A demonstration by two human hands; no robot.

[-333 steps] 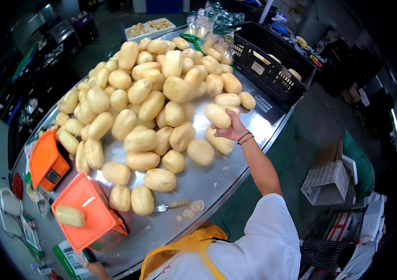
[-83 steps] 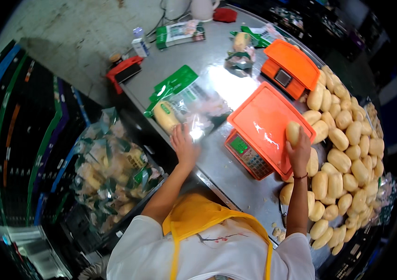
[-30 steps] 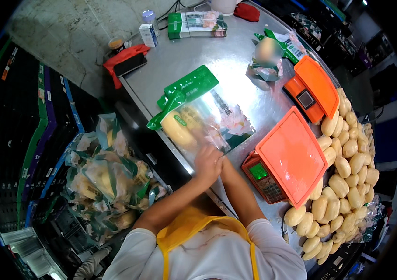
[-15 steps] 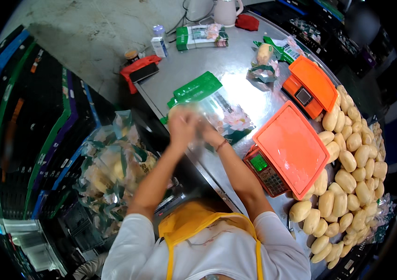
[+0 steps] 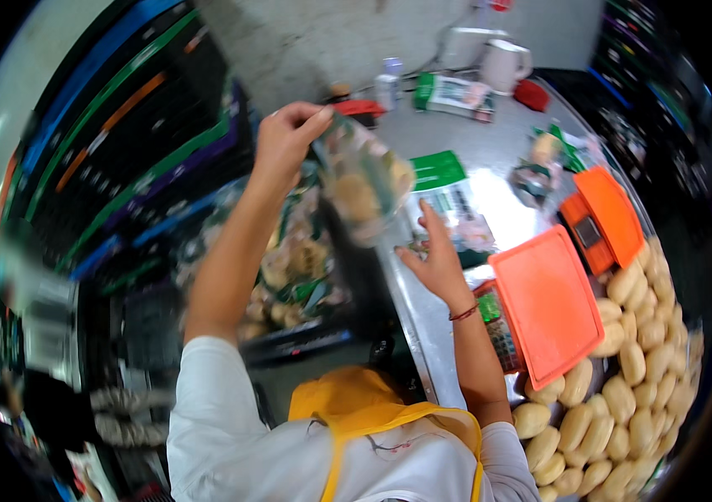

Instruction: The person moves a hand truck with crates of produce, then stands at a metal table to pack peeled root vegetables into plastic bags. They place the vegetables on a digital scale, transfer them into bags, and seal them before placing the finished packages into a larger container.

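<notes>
My left hand (image 5: 289,138) is raised, its thumb and fingers pinching the top of a clear plastic bag (image 5: 358,180) with dark green print. Pale, rounded roots show inside the bag, which hangs slightly blurred over the table's left edge. My right hand (image 5: 438,263) is apart from the bag, just right of it, with thumb and fingers spread and nothing in them. Below the hanging bag, a dark crate (image 5: 322,330) holds several similar filled bags (image 5: 297,259). Flat green-and-clear bags (image 5: 441,171) lie on the metal table (image 5: 423,314) beyond my right hand.
An orange-trayed scale (image 5: 547,305) stands right of my right hand, with another orange scale (image 5: 611,222) behind it. Pale oblong roots (image 5: 590,431) are heaped at the right. A filled bag (image 5: 540,167), a bag bundle (image 5: 455,96) and a kettle (image 5: 504,67) sit farther back. Stacked crates (image 5: 138,151) rise at left.
Both hands were together over the table. My left hand has moved left and up with the filled bag, while my right hand has come away, open. The view has turned left.
</notes>
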